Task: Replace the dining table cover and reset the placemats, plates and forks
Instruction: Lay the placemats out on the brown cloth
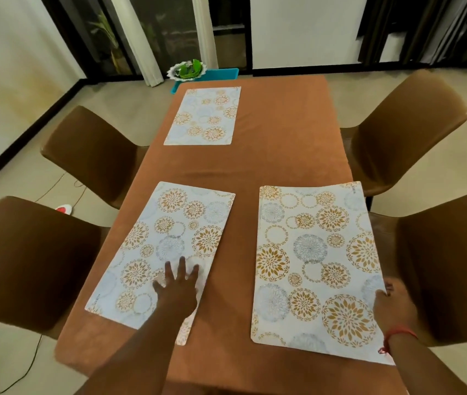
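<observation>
An orange-brown cover (269, 155) lies over the dining table. Three white placemats with gold and blue flower circles lie on it. The near-left placemat (163, 238) sits skewed, and my left hand (178, 286) presses flat on it with fingers spread. The near-right placemat (312, 266) looks like two mats stacked, with a second edge showing at its far end. My right hand (391, 303) grips its right edge, thumb on top. The far-left placemat (203, 115) lies untouched. No plates or forks are on the table.
Brown chairs stand at the table: near left (27, 266), far left (89, 143), far right (409, 121), near right (448, 266). Beyond the far end a blue stool (218, 74) carries a white dish with green items (188, 70). Cables and a red-white object (64, 209) lie on the floor.
</observation>
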